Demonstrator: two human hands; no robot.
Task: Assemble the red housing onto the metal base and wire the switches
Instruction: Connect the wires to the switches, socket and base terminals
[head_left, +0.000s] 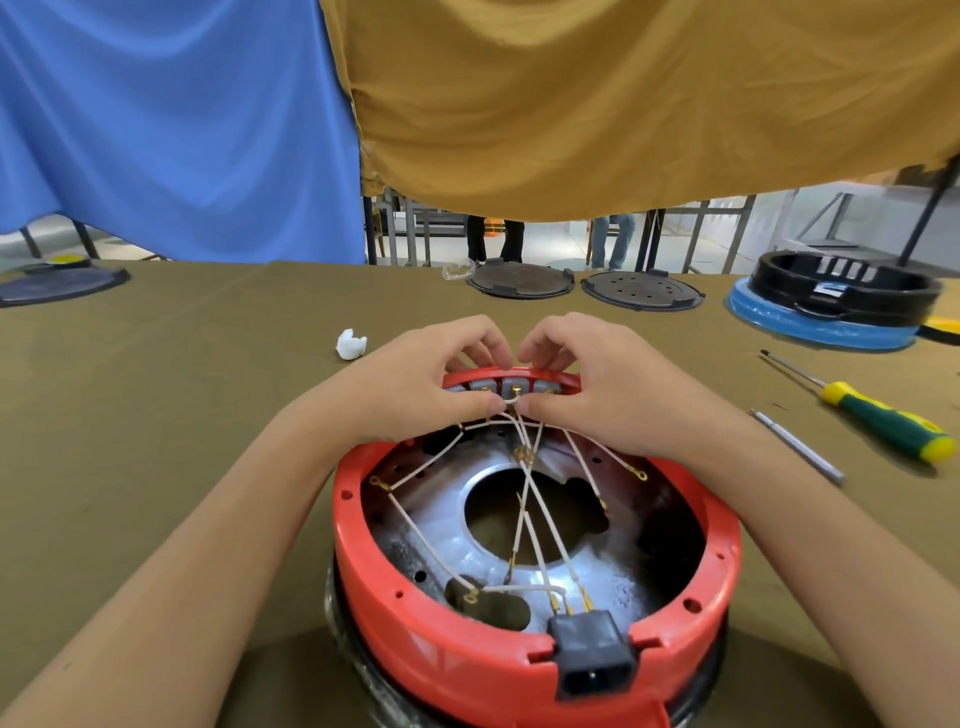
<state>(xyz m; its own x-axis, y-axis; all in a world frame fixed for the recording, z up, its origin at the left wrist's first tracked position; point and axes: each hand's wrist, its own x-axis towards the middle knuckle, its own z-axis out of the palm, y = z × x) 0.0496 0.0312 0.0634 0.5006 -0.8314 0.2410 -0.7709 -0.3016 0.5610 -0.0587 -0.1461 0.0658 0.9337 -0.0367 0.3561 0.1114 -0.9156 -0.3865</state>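
The red housing (467, 665) sits ring-like over the metal base (447, 525), which has a round hole in its middle. Several white wires (540, 540) with brass terminals cross the inside. A black power socket (592, 660) is set in the near wall. A row of grey switches (511, 387) lines the far wall. My left hand (431, 379) and my right hand (597, 384) meet at that row, thumbs and fingertips pinching one white wire end (510, 402) just below a switch terminal.
A green-and-yellow screwdriver (878, 415) and a thin metal tool (800, 447) lie to the right. A white crumpled scrap (350, 344) lies left. Two dark round plates (522, 280) rest at the far edge, and a black housing on a blue base (831, 301) stands far right.
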